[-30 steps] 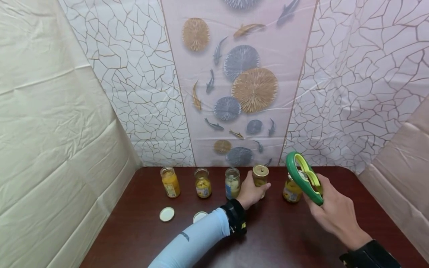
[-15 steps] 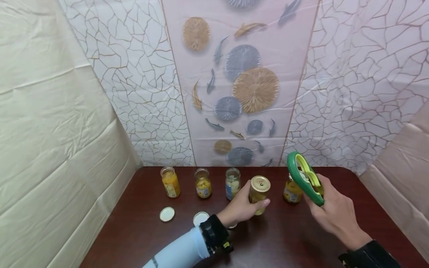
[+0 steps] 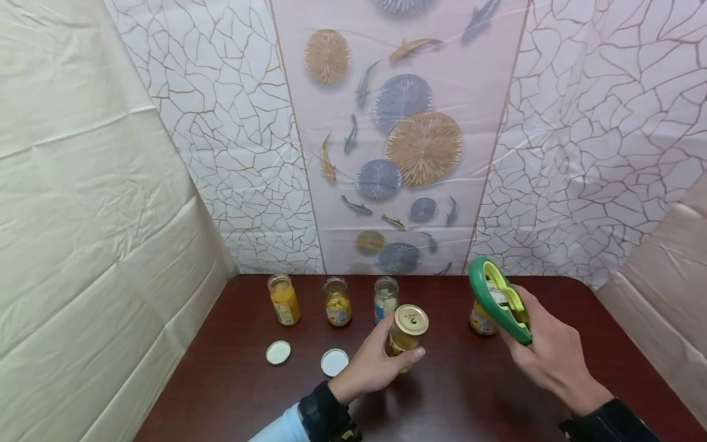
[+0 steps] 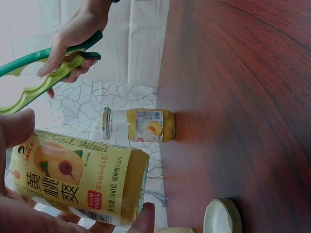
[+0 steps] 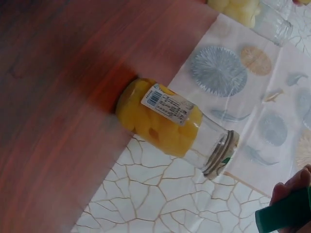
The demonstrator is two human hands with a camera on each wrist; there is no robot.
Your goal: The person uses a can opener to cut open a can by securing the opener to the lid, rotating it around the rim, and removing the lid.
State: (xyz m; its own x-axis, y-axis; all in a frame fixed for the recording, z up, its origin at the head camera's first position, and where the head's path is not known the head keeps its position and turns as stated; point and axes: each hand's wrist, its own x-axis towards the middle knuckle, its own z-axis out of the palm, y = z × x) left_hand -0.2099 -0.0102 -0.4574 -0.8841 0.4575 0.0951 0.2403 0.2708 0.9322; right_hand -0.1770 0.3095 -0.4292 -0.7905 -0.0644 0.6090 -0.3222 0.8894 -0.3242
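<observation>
My left hand grips a capped glass jar above the table, thumb toward the front. Its gold lid faces up, and the left wrist view shows a yellow peach label. On the right, my right hand holds a green jar opener with lime inner grips, raised in the air. Behind the opener stands another capped jar of yellow fruit, partly hidden in the head view. The right wrist view shows that jar whole, with the opener's dark green end at the lower right.
Along the table's back stand three lidless jars: orange fruit, yellow fruit and pale fruit, the last partly behind my hand. Two lids lie white side up on the dark red table. Patterned cloth hangs behind.
My left hand has lifted the capped jar from the back row and brought it nearer and to the left. The right hand with the jar opener has hardly moved.
</observation>
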